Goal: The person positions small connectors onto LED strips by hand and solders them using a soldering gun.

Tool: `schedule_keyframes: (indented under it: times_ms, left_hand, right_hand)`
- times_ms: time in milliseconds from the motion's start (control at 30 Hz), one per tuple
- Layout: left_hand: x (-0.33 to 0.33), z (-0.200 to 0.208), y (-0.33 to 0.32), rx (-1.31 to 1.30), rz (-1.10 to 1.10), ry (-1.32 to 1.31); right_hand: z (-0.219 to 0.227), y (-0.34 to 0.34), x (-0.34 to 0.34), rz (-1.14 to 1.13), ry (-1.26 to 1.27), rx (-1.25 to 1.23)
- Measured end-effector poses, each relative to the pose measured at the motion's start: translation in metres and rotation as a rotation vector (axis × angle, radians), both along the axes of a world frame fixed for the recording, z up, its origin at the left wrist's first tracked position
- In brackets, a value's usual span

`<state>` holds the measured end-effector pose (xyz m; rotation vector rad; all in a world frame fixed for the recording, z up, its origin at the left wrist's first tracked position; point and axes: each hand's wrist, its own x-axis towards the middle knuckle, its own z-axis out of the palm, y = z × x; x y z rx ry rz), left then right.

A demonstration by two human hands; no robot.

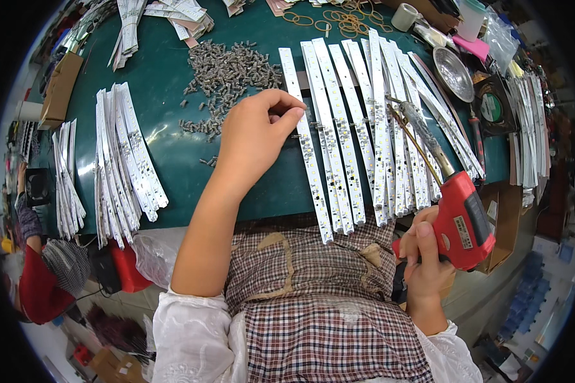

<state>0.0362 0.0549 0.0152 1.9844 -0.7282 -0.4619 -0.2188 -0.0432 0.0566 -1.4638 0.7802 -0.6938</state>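
My left hand is closed, thumb and index fingertip together at the left edge of the leftmost white LED strip. Whatever the fingertips pinch is too small or hidden to make out. In my right hand is a red soldering gun, its metal tip angled up and left over the LED strips in the right part of the row. Small metal parts stick out at the edges of several strips. Beyond my left hand lies a heap of small grey metal components, partly covered by that hand.
Bundles of LED strips lie on the green table at left. Rubber bands sit at the back. At right are a metal bowl, a solder spool and a screwdriver. Another person's red sleeve shows far left.
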Motion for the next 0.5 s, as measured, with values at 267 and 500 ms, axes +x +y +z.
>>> schedule_keyframes:
  times_ms: [267, 500]
  left_hand:
    - [0.006, 0.022, -0.011, -0.245, -0.063, 0.229]
    - [-0.009, 0.014, -0.065, -0.098, -0.132, -0.139]
  right_hand:
    - [0.002, -0.009, 0.003, -0.082, -0.088, -0.052]
    - [0.007, -0.019, -0.003, -0.09, -0.143, -0.078]
